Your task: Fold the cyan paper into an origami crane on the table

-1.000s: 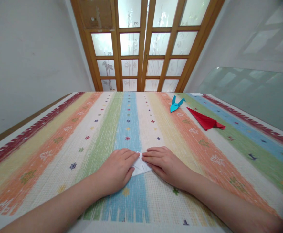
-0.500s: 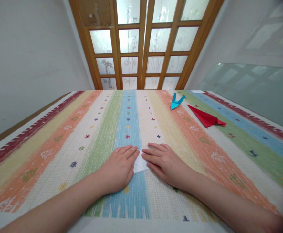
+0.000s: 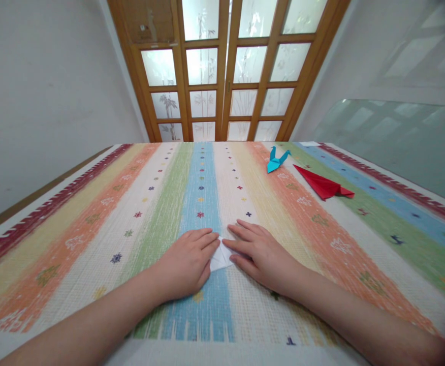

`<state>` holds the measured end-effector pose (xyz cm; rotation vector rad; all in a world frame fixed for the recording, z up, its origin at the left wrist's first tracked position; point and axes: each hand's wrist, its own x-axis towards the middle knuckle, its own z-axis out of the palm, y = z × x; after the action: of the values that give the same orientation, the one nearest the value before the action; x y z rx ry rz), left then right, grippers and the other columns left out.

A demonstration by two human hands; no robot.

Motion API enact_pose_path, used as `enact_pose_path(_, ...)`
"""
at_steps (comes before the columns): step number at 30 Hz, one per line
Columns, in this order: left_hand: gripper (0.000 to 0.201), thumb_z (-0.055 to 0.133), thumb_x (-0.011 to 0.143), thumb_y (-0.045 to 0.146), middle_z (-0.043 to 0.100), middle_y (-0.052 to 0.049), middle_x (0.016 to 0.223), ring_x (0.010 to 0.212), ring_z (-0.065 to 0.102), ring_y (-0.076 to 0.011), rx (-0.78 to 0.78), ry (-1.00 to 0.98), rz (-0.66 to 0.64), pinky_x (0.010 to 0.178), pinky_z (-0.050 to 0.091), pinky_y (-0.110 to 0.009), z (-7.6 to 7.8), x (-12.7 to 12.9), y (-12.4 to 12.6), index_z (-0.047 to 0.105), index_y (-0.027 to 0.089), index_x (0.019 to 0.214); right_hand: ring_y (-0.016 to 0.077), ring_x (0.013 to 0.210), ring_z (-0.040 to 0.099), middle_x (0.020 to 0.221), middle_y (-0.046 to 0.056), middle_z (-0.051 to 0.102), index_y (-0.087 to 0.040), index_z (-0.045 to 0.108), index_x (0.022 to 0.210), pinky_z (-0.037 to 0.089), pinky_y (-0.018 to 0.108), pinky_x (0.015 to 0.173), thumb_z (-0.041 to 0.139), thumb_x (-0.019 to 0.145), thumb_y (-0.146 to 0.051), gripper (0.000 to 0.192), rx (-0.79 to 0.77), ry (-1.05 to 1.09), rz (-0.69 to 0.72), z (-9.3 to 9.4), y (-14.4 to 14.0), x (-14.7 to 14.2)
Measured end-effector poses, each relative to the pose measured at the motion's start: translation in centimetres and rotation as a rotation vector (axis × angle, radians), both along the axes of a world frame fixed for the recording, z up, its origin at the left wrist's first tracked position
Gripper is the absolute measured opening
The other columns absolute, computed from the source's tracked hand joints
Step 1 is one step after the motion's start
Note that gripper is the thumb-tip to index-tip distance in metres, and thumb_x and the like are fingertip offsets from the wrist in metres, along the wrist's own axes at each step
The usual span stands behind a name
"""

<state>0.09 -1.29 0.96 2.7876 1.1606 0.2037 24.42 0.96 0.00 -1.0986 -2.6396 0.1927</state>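
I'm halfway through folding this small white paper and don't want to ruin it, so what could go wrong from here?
The small white folded paper is mostly hidden under your left hand and right hand, so a crease might be pressed crooked unseen. The woven striped mat looks textured, so the paper may shift or crease unevenly.

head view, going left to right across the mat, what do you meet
left hand → white paper → right hand → blue paper crane → red folded paper, all on the striped mat
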Motion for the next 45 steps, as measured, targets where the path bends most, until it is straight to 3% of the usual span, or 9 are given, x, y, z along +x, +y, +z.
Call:
enact_pose_path(10,0.049,0.050,0.091,0.017,0.054,-0.011,0.146,0.137,0.046,-0.0301,-0.018,-0.008,-0.070,0.113,0.036,-0.050,0.4,-0.4,0.3,0.053,0.020,0.140,0.0421,0.144,0.034,0.157,0.011,0.040,-0.040,0.050,0.144,0.031,0.072,0.108,0.052,0.100,-0.039,0.045,-0.081,-0.077,-0.031,0.2,-0.1,0.8)
enact_pose_path(13,0.047,0.050,0.093,0.017,0.054,-0.011,0.146,0.136,0.047,-0.0300,-0.036,-0.013,-0.084,0.112,0.036,-0.050,0.6,-0.5,0.3,0.055,0.024,0.140,0.0403,0.145,0.032,0.159,0.008,0.036,-0.041,0.050,0.144,0.030,0.069,0.111,0.052,0.100,-0.038,0.044,-0.109,-0.050,0.002,0.0,0.4,1.9)
enact_pose_path(19,0.046,0.045,0.100,0.021,0.042,-0.007,0.156,0.143,0.038,-0.0308,-0.094,0.033,-0.097,0.114,0.031,-0.056,0.9,-0.9,0.2,0.053,0.040,0.141,0.0338,0.148,0.028,0.160,-0.001,0.035,-0.047,0.052,0.140,0.028,0.062,0.117,0.050,0.102,-0.032,0.041,-0.171,-0.015,0.079,0.0,1.8,4.5)
enact_pose_path(25,0.050,0.048,0.097,0.016,0.036,-0.005,0.159,0.146,0.035,-0.0309,-0.148,0.006,-0.101,0.115,0.030,-0.058,1.1,-1.1,0.2,0.055,0.044,0.138,0.0339,0.147,0.030,0.159,-0.003,0.036,-0.050,0.051,0.139,0.026,0.063,0.117,0.055,0.100,-0.030,0.044,-0.228,-0.040,0.137,1.1,2.8,5.1)
enact_pose_path(33,0.050,0.047,0.097,0.014,0.036,-0.001,0.160,0.148,0.032,-0.0279,-0.195,-0.051,-0.104,0.117,0.028,-0.056,1.1,-1.3,0.2,0.057,0.045,0.135,0.0339,0.147,0.030,0.159,0.000,0.037,-0.046,0.054,0.139,0.026,0.062,0.117,0.060,0.097,-0.026,0.047,-0.248,-0.031,0.150,1.1,3.2,5.3)
enact_pose_path(40,0.042,0.057,0.096,0.032,0.042,-0.010,0.156,0.147,0.031,-0.0328,-0.195,-0.040,-0.132,0.116,0.027,-0.061,2.0,-1.0,-0.2,0.057,0.038,0.138,0.0327,0.145,0.035,0.156,0.000,0.042,-0.047,0.054,0.139,0.027,0.064,0.116,0.053,0.100,-0.027,0.043,-0.228,-0.044,0.193,2.0,2.6,4.7)
enact_pose_path(45,0.041,0.057,0.095,0.032,0.047,-0.010,0.152,0.145,0.036,-0.0326,-0.161,-0.027,-0.137,0.115,0.030,-0.060,2.3,-0.7,-0.5,0.057,0.035,0.136,0.0304,0.145,0.037,0.153,-0.001,0.047,-0.045,0.056,0.137,0.025,0.062,0.117,0.049,0.100,-0.020,0.045,-0.214,-0.054,0.247,2.6,2.1,4.4)
